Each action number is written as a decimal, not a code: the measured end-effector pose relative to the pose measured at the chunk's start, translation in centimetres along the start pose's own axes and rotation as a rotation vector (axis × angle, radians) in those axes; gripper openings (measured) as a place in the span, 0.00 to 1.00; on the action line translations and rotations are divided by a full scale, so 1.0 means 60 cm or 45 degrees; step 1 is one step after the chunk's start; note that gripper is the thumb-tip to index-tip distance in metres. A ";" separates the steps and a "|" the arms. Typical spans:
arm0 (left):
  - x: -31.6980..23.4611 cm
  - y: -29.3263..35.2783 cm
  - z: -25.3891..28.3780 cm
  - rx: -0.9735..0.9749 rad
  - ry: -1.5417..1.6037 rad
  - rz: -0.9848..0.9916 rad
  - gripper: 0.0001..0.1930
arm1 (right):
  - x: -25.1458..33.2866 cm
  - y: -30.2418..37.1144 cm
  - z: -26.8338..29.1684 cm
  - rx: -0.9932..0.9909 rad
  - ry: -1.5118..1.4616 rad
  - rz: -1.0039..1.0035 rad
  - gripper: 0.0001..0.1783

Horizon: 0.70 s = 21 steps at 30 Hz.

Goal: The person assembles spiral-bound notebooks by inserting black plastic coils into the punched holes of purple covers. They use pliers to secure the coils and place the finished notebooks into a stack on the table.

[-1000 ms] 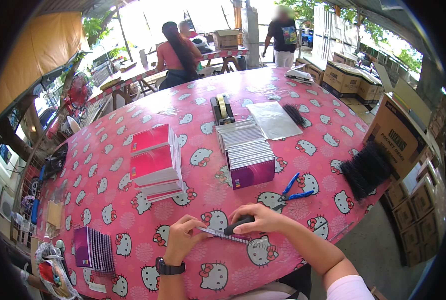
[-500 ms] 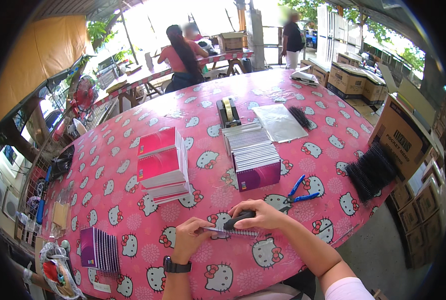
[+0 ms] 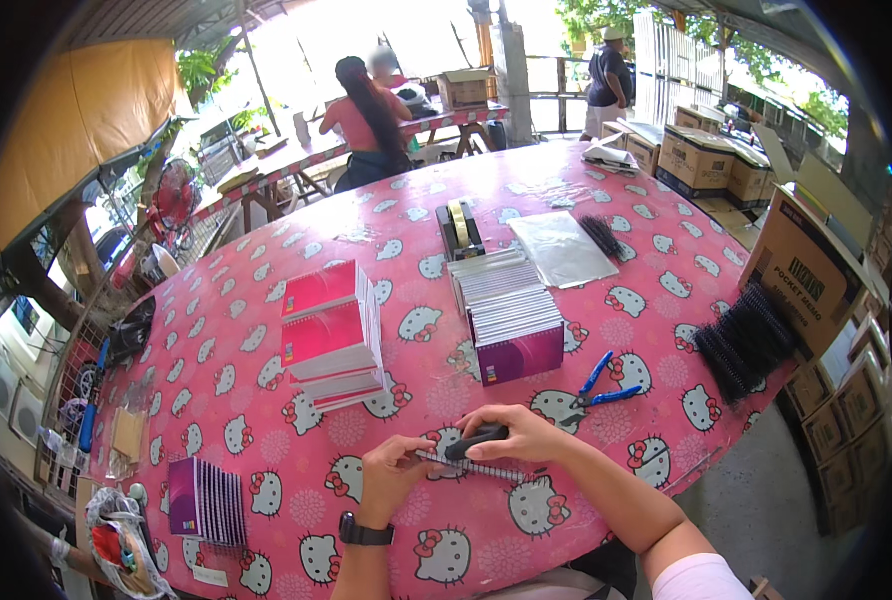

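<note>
A small notebook with a dark spiral coil (image 3: 496,471) is held low over the table, its bound edge facing up. My left hand (image 3: 394,476) pinches the notebook's left end between thumb and fingers; a black watch is on that wrist. My right hand (image 3: 521,432) grips a black rounded hand tool (image 3: 477,441) and presses it along the coil; the tool's exact kind is hidden by the fingers. Blue-handled pliers (image 3: 604,385) lie with handles apart, just beyond my right hand.
Stacks of pink notebooks (image 3: 318,337) and purple notebooks (image 3: 521,357) stand ahead, with more purple notebooks (image 3: 206,500) at left. Behind are a tape dispenser (image 3: 460,230) and plastic sleeves (image 3: 563,248). Black coils (image 3: 746,342) lie by a carton (image 3: 804,275) at right. People are in the background.
The notebook's coiled edge now slants more down to the right, with my right hand and the tool still on it. Everything on the table shifts slightly in view. A background person has moved right.
</note>
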<state>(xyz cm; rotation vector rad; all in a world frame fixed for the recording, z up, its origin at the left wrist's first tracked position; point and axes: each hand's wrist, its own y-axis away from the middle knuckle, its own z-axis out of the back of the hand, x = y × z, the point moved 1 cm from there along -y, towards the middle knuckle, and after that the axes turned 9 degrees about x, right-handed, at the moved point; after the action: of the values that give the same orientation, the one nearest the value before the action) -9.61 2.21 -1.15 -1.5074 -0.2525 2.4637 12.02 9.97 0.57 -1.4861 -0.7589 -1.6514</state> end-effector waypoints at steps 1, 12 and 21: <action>0.001 0.000 0.002 0.000 -0.040 -0.035 0.16 | 0.003 0.001 -0.003 0.039 -0.256 0.088 0.25; -0.011 0.000 0.005 0.158 0.442 0.224 0.14 | 0.023 0.042 0.032 -0.419 1.073 0.217 0.25; -0.077 0.003 -0.033 0.014 0.368 0.181 0.08 | 0.067 0.036 -0.046 -0.269 0.528 0.205 0.15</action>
<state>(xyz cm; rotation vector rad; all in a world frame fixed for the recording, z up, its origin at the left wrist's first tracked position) -5.82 0.70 1.81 -1.9084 -0.0806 2.3026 12.29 5.90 4.00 -1.2427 -0.2386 -1.8724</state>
